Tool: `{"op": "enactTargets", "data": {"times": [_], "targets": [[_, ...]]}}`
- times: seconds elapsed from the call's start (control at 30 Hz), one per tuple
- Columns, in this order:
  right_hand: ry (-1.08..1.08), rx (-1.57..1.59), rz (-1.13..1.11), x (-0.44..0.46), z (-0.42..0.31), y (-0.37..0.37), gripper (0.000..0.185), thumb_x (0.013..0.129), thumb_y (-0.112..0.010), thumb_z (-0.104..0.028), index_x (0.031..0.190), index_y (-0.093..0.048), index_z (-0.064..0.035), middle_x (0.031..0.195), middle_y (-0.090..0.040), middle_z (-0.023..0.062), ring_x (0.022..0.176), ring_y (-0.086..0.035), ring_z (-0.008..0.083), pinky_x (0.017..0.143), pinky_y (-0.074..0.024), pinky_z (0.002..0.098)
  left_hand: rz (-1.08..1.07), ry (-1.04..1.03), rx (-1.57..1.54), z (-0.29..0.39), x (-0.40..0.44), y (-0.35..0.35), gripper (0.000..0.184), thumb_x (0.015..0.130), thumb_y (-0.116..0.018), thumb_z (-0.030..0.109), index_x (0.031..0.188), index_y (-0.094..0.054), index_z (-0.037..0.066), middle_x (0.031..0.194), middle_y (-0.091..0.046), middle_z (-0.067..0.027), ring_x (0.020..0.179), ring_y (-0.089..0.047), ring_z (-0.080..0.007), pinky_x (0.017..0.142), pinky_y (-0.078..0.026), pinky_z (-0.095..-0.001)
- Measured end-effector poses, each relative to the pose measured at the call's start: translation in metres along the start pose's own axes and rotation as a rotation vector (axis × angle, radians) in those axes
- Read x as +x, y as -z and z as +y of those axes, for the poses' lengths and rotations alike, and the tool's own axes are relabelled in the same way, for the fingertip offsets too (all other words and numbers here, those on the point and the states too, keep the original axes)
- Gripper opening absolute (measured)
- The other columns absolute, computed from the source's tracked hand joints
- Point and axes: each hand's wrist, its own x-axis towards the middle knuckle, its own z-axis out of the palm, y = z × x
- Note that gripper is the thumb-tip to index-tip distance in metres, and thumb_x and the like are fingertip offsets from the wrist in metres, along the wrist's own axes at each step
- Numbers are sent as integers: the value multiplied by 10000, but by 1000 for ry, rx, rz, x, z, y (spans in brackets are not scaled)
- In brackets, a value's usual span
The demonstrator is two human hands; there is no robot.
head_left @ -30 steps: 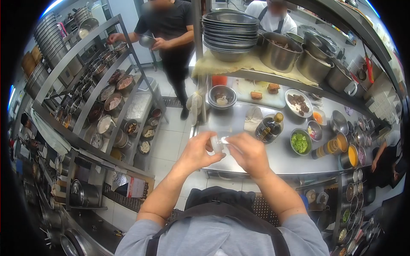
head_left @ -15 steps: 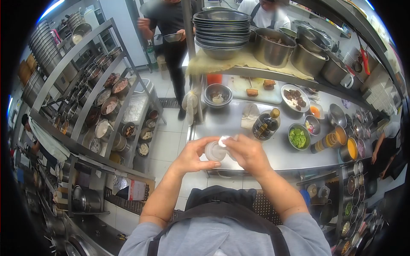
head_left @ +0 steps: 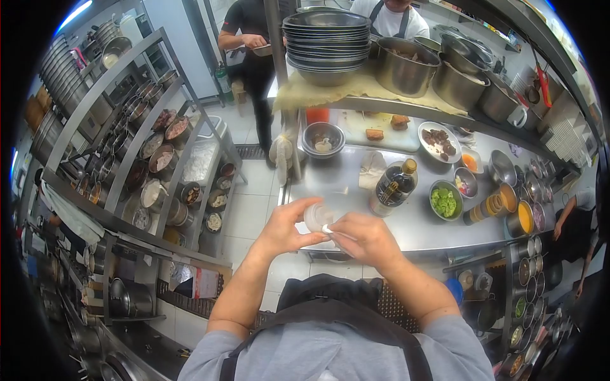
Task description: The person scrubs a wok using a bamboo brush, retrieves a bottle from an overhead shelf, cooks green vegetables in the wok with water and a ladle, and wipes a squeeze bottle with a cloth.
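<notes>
My left hand (head_left: 281,227) is curled around a small translucent plastic cup (head_left: 315,216), its round opening facing up toward me. My right hand (head_left: 367,239) pinches a small white piece (head_left: 326,228) against the cup's lower right rim; whether it is tissue or something else I cannot make out. Both hands are held over the front edge of the steel counter (head_left: 438,225). Beyond my right hand stands a dark sauce bottle (head_left: 395,185) with a gold cap, and beside it lies a beige folded cloth (head_left: 370,168).
On the counter are a steel bowl (head_left: 323,141), a cutting board (head_left: 356,120) with browned meat pieces, a meat plate (head_left: 440,142) and a bowl of greens (head_left: 446,200). A shelf above carries stacked pans (head_left: 327,44). A rack (head_left: 108,136) stands left; co-workers stand beyond.
My right hand has moved the white piece from the cup's upper right rim down to its lower right, and less of it shows. The co-worker at the back left has shifted hands and bowl.
</notes>
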Motion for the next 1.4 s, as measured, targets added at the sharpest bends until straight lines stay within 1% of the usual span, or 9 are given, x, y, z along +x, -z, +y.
{"op": "enactTargets", "data": {"times": [0.2,0.37,0.43,0.6,0.73,0.87,1.03,1.37,1.4], "targets": [[-3,-26,369,4,-4,35,196,739,-684,12,930,-681,-34,882,-659,114,765,-660,245,660,-521,315,-13,18,39,-6,0,-4,590,677,-820,128,1174,-543,-30,1104,-621,-149,1018,-619,-193,870,-505,-340],[47,-105,-39,-1,7,8,215,751,-667,1,961,-679,-38,930,-656,116,808,-650,283,727,-518,324,-112,-85,299,-5,4,-11,551,718,-780,90,1200,-531,-7,1136,-600,-140,1049,-591,-191,888,-481,-324],[-122,111,123,-1,4,16,204,770,-650,4,972,-673,-17,925,-664,130,812,-652,274,732,-515,324,-53,3,-204,-30,0,-16,538,742,-756,60,1222,-515,28,1198,-559,-129,1078,-569,-209,912,-463,-322],[-102,99,419,-19,12,7,188,799,-621,8,980,-657,40,912,-672,146,810,-653,234,733,-500,288,15,217,-711,-30,-10,-31,524,748,-739,9,1210,-498,56,1218,-524,-112,1098,-542,-206,945,-442,-330],[-670,631,560,-34,21,-16,209,870,-629,-91,1039,-647,30,969,-659,68,848,-606,132,756,-469,244,49,129,-974,-21,-12,-42,482,752,-725,-12,1175,-507,64,1221,-507,-108,1128,-514,-191,956,-434,-329],[-654,947,385,-37,25,-35,349,821,-711,-111,1117,-598,35,983,-645,72,868,-600,118,760,-473,248,72,74,-821,-27,-13,-55,467,760,-726,8,1180,-525,56,1250,-491,-115,1169,-492,-207,945,-445,-326],[-695,1059,601,-29,16,-35,332,790,-728,-51,1081,-585,18,940,-637,67,846,-603,115,745,-479,245,137,-63,107,-11,-15,-52,589,726,-783,113,1248,-527,20,1266,-486,-146,1133,-522,-237,866,-499,-323],[-687,1100,501,-26,8,-29,282,803,-707,-34,1058,-587,-11,934,-639,56,835,-609,114,742,-483,246,273,57,-529,-13,-15,-62,631,709,-778,60,1260,-479,-16,1263,-474,-139,1127,-522,-223,894,-489,-344],[-670,1099,490,-25,8,-30,252,812,-695,-34,1043,-598,-6,915,-645,61,814,-612,116,733,-487,247,287,16,-496,-12,-14,-63,612,708,-781,76,1239,-495,-32,1214,-495,-131,1069,-544,-201,804,-502,-307]]}}
